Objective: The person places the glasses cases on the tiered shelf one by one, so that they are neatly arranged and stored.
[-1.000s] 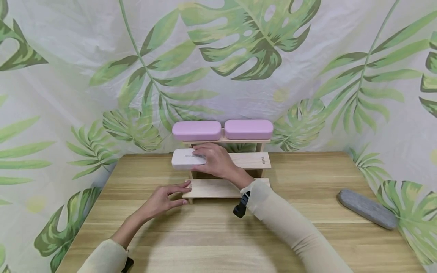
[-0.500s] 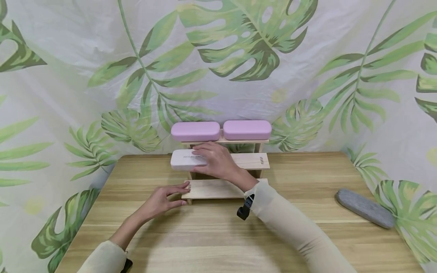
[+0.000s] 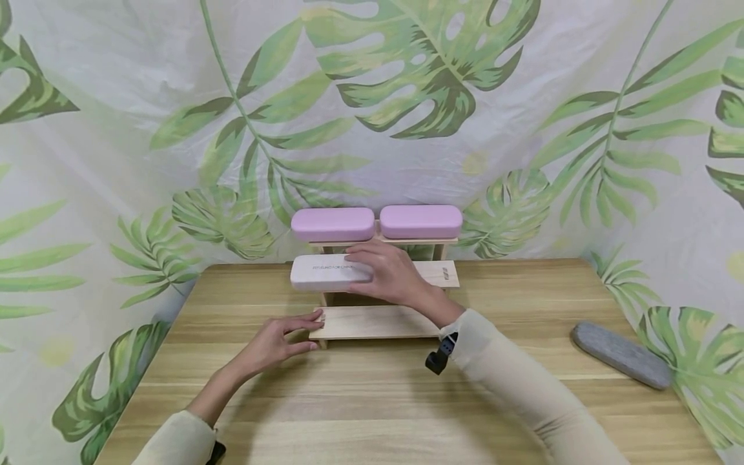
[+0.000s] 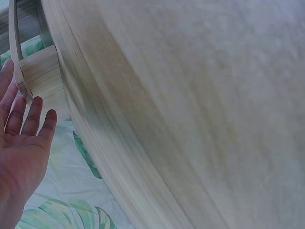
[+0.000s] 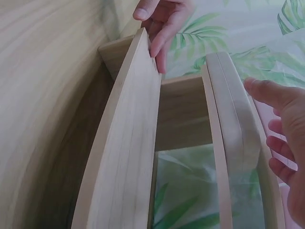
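A white glasses case (image 3: 325,272) with small lettering lies on the left part of the middle tier of a wooden stepped rack (image 3: 378,322). My right hand (image 3: 388,272) is at the case's right end, fingers spread above it. In the right wrist view the thumb (image 5: 267,90) is beside the case (image 5: 233,109), fingers loose, not wrapped round it. My left hand (image 3: 273,342) rests its fairly straight fingers on the left end of the lowest tier, thumb near the front corner. The left wrist view shows this hand (image 4: 24,148) against the rack end (image 4: 45,81).
Two pink cases, one at left (image 3: 333,224) and one at right (image 3: 421,221), lie side by side on the top tier. A grey case (image 3: 622,355) is at the right of the wooden table (image 3: 372,413). A leaf-print cloth (image 3: 407,161) hangs behind.
My right hand has slid right along the white glasses case, uncovering more lettering, while the case stays where it was. My left hand has hardly moved.
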Available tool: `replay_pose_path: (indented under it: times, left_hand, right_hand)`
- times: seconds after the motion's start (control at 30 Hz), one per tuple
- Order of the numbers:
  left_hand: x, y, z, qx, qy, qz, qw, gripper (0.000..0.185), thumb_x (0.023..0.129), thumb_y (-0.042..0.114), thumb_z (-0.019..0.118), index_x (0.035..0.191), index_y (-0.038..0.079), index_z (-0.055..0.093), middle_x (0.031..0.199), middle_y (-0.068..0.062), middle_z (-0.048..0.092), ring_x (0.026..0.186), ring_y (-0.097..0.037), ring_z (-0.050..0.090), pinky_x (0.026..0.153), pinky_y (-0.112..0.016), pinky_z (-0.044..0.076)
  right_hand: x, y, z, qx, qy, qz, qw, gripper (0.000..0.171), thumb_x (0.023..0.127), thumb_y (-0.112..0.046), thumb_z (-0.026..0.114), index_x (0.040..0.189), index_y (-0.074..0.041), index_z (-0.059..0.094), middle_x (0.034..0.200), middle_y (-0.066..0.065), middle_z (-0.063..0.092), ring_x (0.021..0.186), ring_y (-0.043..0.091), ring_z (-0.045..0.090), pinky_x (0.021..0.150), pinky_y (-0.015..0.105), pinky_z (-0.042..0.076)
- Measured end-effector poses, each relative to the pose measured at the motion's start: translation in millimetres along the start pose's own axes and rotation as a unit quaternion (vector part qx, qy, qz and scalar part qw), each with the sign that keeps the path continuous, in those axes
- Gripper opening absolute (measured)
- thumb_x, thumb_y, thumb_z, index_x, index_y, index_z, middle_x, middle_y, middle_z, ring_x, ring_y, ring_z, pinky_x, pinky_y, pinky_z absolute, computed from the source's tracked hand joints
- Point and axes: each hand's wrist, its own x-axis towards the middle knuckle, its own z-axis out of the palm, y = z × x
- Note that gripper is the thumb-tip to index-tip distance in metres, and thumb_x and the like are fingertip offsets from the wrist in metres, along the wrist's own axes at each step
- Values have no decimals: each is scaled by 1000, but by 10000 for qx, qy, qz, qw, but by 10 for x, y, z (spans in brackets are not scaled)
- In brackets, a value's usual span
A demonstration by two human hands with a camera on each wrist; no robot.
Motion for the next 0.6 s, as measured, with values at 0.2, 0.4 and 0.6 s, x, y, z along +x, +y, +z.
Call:
replay_pose_path:
  times: [0.2, 0.4, 0.6]
  left_hand:
    - [-8, 3, 3, -73, 16, -38, 10000, 40, 93, 21, 83, 131, 11, 75, 152, -6, 60, 138, -34, 59, 111, -53, 49]
    - [-15, 0, 6, -86, 49, -8, 10000, 40, 93, 20, 83, 131, 11, 75, 152, -6, 60, 138, -34, 59, 111, -53, 49]
    - [-11, 7, 21, -24, 84, 8, 10000, 40, 93, 18, 83, 132, 11, 75, 151, -7, 60, 136, -36, 60, 109, -54, 50]
  right_hand:
    - [-114, 67, -95, 36, 129, -73, 9999, 57, 73, -36, 99, 119, -8, 80, 129, 7, 76, 120, 24, 71, 104, 39, 57]
    - [-217, 122, -228, 16, 341, -277, 9990, 59, 72, -35, 100, 119, -6, 79, 125, 9, 77, 120, 28, 71, 108, 40, 56]
    - [-319, 154, -359, 59, 334, -391, 9987, 58, 73, -33, 99, 119, -4, 78, 124, 10, 77, 119, 29, 71, 106, 42, 56]
